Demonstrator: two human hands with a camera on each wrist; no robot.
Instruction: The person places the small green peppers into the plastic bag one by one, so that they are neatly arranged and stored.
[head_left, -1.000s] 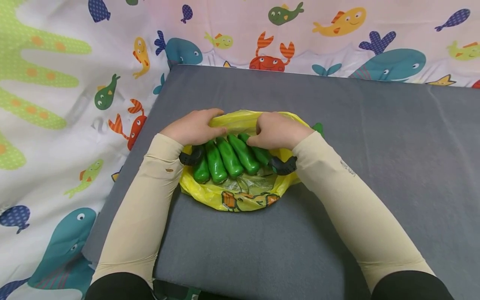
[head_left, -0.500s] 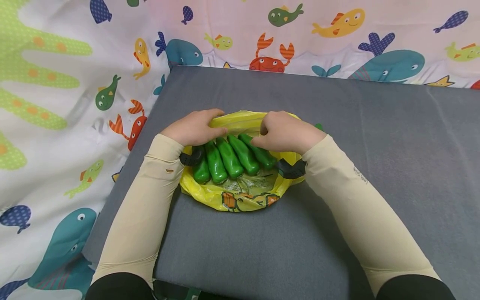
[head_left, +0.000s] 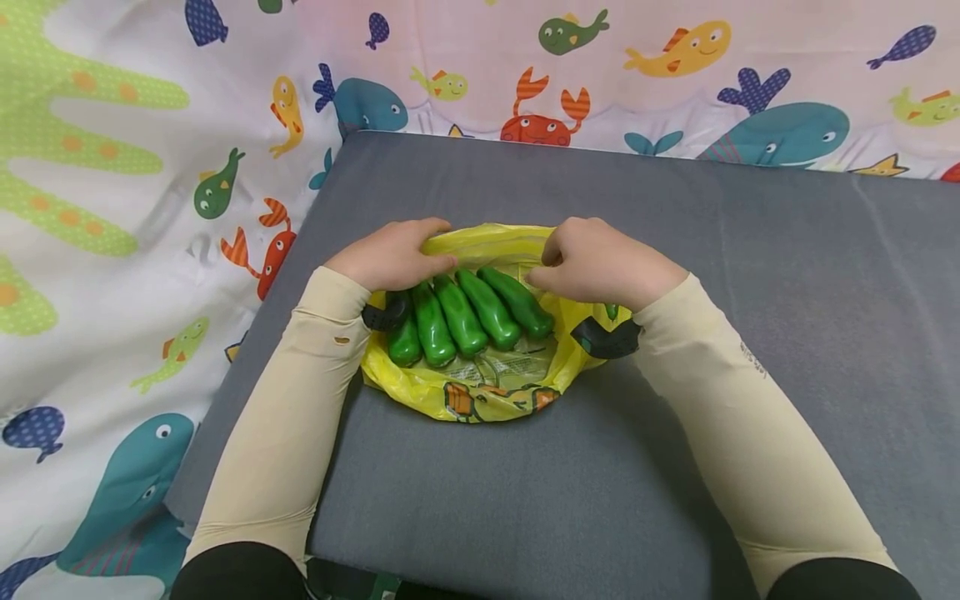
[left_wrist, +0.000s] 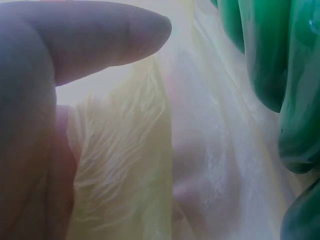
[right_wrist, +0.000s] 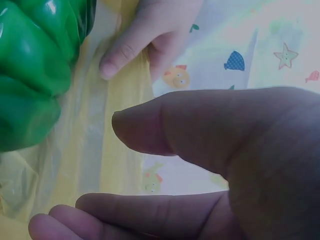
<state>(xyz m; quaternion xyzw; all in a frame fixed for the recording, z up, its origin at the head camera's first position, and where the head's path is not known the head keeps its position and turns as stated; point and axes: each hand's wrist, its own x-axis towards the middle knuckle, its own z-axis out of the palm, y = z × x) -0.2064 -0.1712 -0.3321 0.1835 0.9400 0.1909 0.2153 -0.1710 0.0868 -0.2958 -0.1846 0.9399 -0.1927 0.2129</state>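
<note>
A yellow plastic bag (head_left: 480, 400) lies open on the grey table (head_left: 750, 250), with several green peppers (head_left: 461, 312) side by side inside it. My left hand (head_left: 390, 254) grips the bag's far left rim; in the left wrist view the thumb (left_wrist: 100, 35) pinches the thin bag film (left_wrist: 125, 165) beside the peppers (left_wrist: 280, 75). My right hand (head_left: 600, 262) sits at the bag's far right rim with fingers curled. The right wrist view shows its thumb (right_wrist: 200, 125) apart from the fingers, above the bag film (right_wrist: 90, 145), with a pepper (right_wrist: 35, 70) to the left.
A white cloth printed with fish, whales and crabs (head_left: 112, 275) covers the ground left of and behind the table. The table's left edge (head_left: 255, 333) runs close to my left forearm. Grey surface stretches to the right and in front of the bag.
My right hand has slid right, off the peppers, to the bag's right rim, and its forearm swung outward. The left hand has kept its hold on the left rim.
</note>
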